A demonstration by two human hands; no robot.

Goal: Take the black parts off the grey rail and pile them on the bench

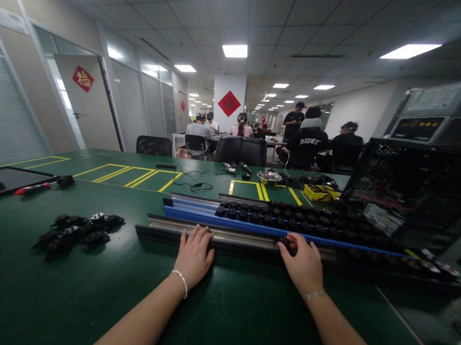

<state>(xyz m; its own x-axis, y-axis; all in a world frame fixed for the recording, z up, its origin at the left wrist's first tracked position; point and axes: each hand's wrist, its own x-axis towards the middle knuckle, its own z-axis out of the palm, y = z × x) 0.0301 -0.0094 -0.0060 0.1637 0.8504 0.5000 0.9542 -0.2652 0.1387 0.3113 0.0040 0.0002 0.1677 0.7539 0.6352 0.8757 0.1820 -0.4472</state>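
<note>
A long dark rail with a metallic channel lies across the green table in front of me. My left hand rests on its near edge, fingers spread and stretched over the channel. Further right, my right hand pinches a small black part at the channel; its exact kind is hard to make out. Behind this rail runs a blue-edged rail, its right stretch lined with rows of similar black parts. A loose pile of black parts lies left of my left hand.
An opened computer case stands at the right, with a power supply on top. A metal bowl, a yellow container and cables lie toward the back. A red-handled screwdriver lies left, beside a dark flat panel. Several people sit beyond.
</note>
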